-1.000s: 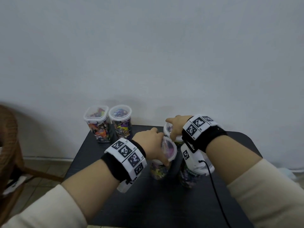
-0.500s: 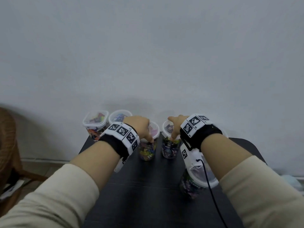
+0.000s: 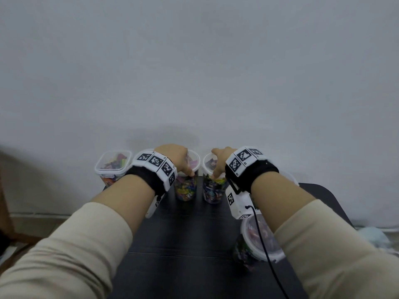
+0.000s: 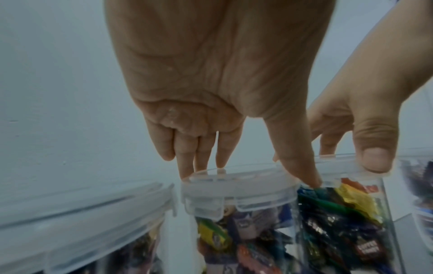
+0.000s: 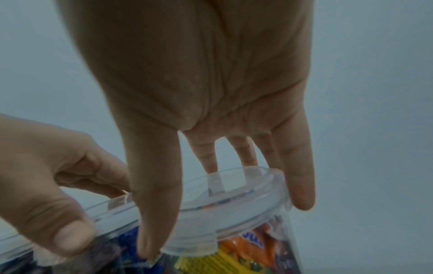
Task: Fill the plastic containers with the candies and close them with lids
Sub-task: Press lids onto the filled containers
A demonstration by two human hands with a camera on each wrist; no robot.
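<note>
Two round clear containers full of wrapped candies stand side by side at the table's far edge, both lidded. My left hand [image 3: 185,166] [image 4: 255,176] grips the lid [image 4: 236,187] of the left container [image 3: 186,187] from above, thumb on the near side and fingers over the far rim. My right hand [image 3: 216,167] [image 5: 225,222] grips the lid [image 5: 234,209] of the right container [image 3: 212,189] the same way. Both containers rest upright on the black table [image 3: 190,234].
A lidded square container [image 3: 113,167] of candies stands at the far left, with a round one [image 3: 139,153] mostly hidden behind my left wrist. Another lidded round container [image 3: 257,240] stands under my right forearm. The wall rises just behind the row.
My left hand carried its container from the middle of the table to the back and set it upright beside the right one. The right hand stayed on its lid.
</note>
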